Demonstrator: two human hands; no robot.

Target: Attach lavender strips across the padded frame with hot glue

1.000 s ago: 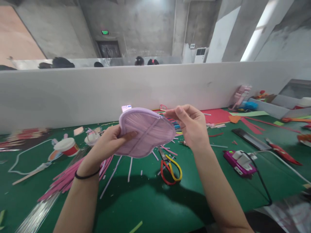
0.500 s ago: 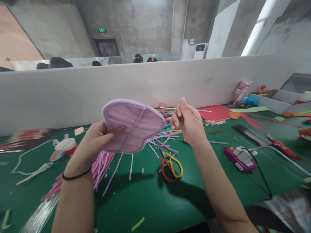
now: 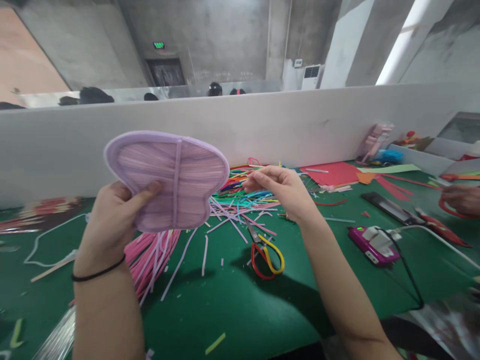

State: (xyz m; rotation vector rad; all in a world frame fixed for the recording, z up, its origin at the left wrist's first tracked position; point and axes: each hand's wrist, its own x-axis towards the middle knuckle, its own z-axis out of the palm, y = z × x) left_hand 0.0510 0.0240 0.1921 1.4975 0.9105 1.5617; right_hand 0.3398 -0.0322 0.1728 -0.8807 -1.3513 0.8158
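Observation:
My left hand, a dark band at its wrist, grips a lilac wing-shaped panel by its lower left side. My thumb lies on its face. The panel has a thick padded rim, fine pinkish ribs and one upright bar. To its right, apart from it, my right hand is raised with thumb and fingertips pinched together; anything between them is too fine to make out. Scissors with one red and one yellow handle lie below. Pink and lilac fuzzy strips spread under the panel.
Many coloured strips are heaped behind. Red sheets, a phone, a purple power adapter with cables and red-handled pliers lie right. Another person's hand holds something red at the right edge. A white partition stands behind.
My left hand has moved the panel left and slightly up, turning it more face-on. My right hand has tipped leftward and slightly down. Another person's hand has appeared at the right edge.

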